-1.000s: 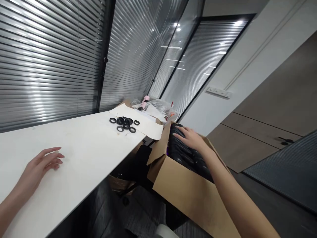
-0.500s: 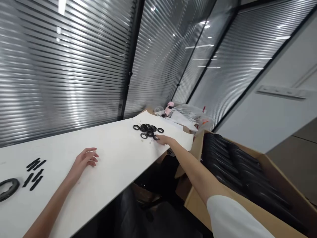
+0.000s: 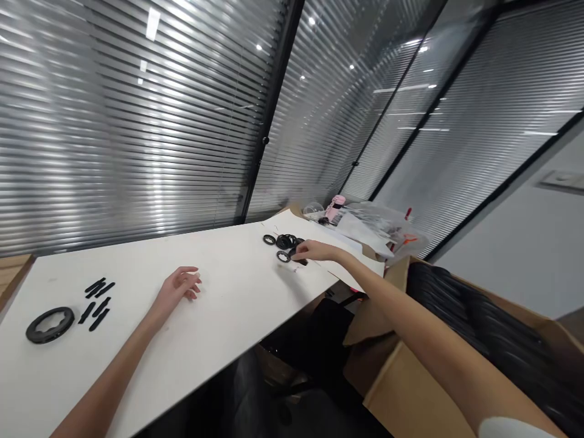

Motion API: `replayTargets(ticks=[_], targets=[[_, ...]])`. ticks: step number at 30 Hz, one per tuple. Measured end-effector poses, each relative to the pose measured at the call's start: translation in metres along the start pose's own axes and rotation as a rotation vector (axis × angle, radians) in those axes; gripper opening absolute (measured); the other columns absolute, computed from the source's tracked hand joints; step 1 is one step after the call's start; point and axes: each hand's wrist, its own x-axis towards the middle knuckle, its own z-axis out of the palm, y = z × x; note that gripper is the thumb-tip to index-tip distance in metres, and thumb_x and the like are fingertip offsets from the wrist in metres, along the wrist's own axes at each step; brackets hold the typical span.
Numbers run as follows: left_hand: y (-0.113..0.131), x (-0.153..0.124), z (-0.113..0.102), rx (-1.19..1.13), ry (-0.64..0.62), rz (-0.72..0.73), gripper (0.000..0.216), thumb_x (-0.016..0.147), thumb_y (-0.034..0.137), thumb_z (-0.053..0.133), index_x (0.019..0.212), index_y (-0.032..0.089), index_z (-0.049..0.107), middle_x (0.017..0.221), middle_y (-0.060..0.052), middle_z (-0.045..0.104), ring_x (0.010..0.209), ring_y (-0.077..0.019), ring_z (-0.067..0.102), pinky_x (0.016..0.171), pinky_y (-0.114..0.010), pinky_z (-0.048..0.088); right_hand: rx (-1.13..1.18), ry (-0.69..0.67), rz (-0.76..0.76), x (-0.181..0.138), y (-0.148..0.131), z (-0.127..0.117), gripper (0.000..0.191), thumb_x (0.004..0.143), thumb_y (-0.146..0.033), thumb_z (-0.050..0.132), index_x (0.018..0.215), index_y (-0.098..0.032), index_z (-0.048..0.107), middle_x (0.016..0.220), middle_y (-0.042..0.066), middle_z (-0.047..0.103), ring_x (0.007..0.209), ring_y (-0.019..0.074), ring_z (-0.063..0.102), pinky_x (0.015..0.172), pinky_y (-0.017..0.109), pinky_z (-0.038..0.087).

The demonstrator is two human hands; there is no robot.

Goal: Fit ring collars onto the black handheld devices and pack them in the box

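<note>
Hands apart; right hand (image 3: 318,250), moved from carton (image 3: 413,389) to ring pile (image 3: 285,242) just beside it, now pinches dark ring (image 3: 303,262), suggesting pickup underway; left hand (image 3: 177,286) empty, loosely curled

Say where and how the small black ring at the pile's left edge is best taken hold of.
The small black ring is probably best pinched by the left part of its band, coming from above and the left: it lies flat, its open middle leaves room inside, and the ring pile sits close on its right.
</note>
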Motion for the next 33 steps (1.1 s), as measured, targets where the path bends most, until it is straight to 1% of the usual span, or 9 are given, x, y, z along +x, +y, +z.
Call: replayTargets(ticks=[4, 9, 11, 14, 16, 22, 25, 28, 33], targets=[[-0.001, 0.0, -0.003, 0.079, 0.051, 0.067, 0.074, 0.068, 0.065, 0.091, 0.122, 0.018, 0.068, 0.118, -0.015, 0.075, 0.099, -0.0295, 0.075, 0.079, -0.041, 0.063, 0.323, -0.1, -0.301, 0.016, -0.078, 0.03, 0.06, 0.08, -0.08, 0.075, 0.079, -0.02, 0.066, 0.068, -0.001, 0.054, 0.062, 0.014, 0.042, 0.059, 0.03, 0.033], [0.002, -0.001, -0.016, 0.169, 0.11, 0.149, 0.082, 0.07, 0.049, 0.094, 0.141, 0.026, 0.063, 0.155, -0.016, 0.061, 0.128, -0.0339, 0.07, 0.099, -0.045, 0.063, 0.638, -0.166, -0.541, 0.041, -0.184, 0.108, 0.062, 0.079, -0.08, 0.077, 0.079, -0.02, 0.063, 0.074, 0.001, 0.06, 0.07, 0.0157, 0.049, 0.064, 0.03, 0.035], [0.004, 0.0, -0.024, 0.174, 0.133, 0.19, 0.081, 0.067, 0.047, 0.095, 0.139, 0.026, 0.066, 0.152, -0.016, 0.064, 0.126, -0.0348, 0.071, 0.102, -0.048, 0.062, 0.731, -0.194, -0.596, 0.051, -0.216, 0.135, 0.063, 0.078, -0.081, 0.078, 0.078, -0.02, 0.062, 0.074, 0.001, 0.06, 0.071, 0.0162, 0.05, 0.066, 0.03, 0.036], [0.008, 0.003, -0.038, 0.181, 0.164, 0.236, 0.064, 0.066, 0.048, 0.096, 0.12, 0.02, 0.074, 0.13, -0.015, 0.076, 0.118, -0.0354, 0.074, 0.107, -0.052, 0.06, 0.85, -0.16, -0.643, 0.068, -0.248, 0.164, 0.067, 0.076, -0.086, 0.077, 0.075, -0.021, 0.061, 0.067, -0.001, 0.053, 0.067, 0.0156, 0.046, 0.065, 0.031, 0.034], [0.008, 0.006, -0.045, 0.205, 0.183, 0.252, 0.06, 0.064, 0.046, 0.099, 0.113, 0.019, 0.076, 0.122, -0.014, 0.079, 0.116, -0.0353, 0.074, 0.109, -0.054, 0.06, 0.92, -0.111, -0.646, 0.078, -0.259, 0.177, 0.071, 0.074, -0.09, 0.075, 0.072, -0.021, 0.058, 0.065, -0.002, 0.05, 0.065, 0.0152, 0.044, 0.065, 0.031, 0.034], [-0.001, 0.014, -0.05, 0.195, 0.223, 0.293, 0.059, 0.064, 0.036, 0.101, 0.116, 0.019, 0.078, 0.126, -0.014, 0.077, 0.121, -0.0345, 0.073, 0.108, -0.053, 0.062, 1.081, 0.005, -0.626, 0.093, -0.263, 0.198, 0.072, 0.071, -0.092, 0.075, 0.078, -0.023, 0.059, 0.072, 0.0, 0.053, 0.068, 0.0177, 0.049, 0.067, 0.034, 0.044], [-0.005, 0.016, -0.049, 0.183, 0.227, 0.371, 0.058, 0.066, 0.039, 0.101, 0.117, 0.021, 0.08, 0.137, -0.014, 0.071, 0.125, -0.0333, 0.071, 0.11, -0.052, 0.062, 1.144, 0.053, -0.58, 0.094, -0.262, 0.202, 0.074, 0.066, -0.089, 0.08, 0.098, -0.024, 0.065, 0.096, 0.006, 0.065, 0.083, 0.023, 0.062, 0.071, 0.036, 0.054], [-0.005, 0.015, -0.049, 0.171, 0.208, 0.438, 0.057, 0.068, 0.043, 0.1, 0.118, 0.021, 0.082, 0.136, -0.014, 0.07, 0.126, -0.0318, 0.07, 0.114, -0.052, 0.06, 1.119, 0.005, -0.575, 0.097, -0.264, 0.202, 0.08, 0.068, -0.089, 0.078, 0.116, -0.025, 0.068, 0.121, 0.012, 0.07, 0.106, 0.0304, 0.068, 0.083, 0.041, 0.061], [-0.007, 0.018, -0.054, 0.227, 0.189, 0.508, 0.054, 0.072, 0.037, 0.1, 0.121, 0.021, 0.084, 0.129, -0.015, 0.076, 0.126, -0.0328, 0.072, 0.112, -0.052, 0.06, 0.906, 0.011, -0.584, 0.105, -0.25, 0.2, 0.086, 0.08, -0.095, 0.06, 0.131, -0.026, 0.068, 0.131, 0.015, 0.074, 0.124, 0.0401, 0.069, 0.101, 0.053, 0.063]])
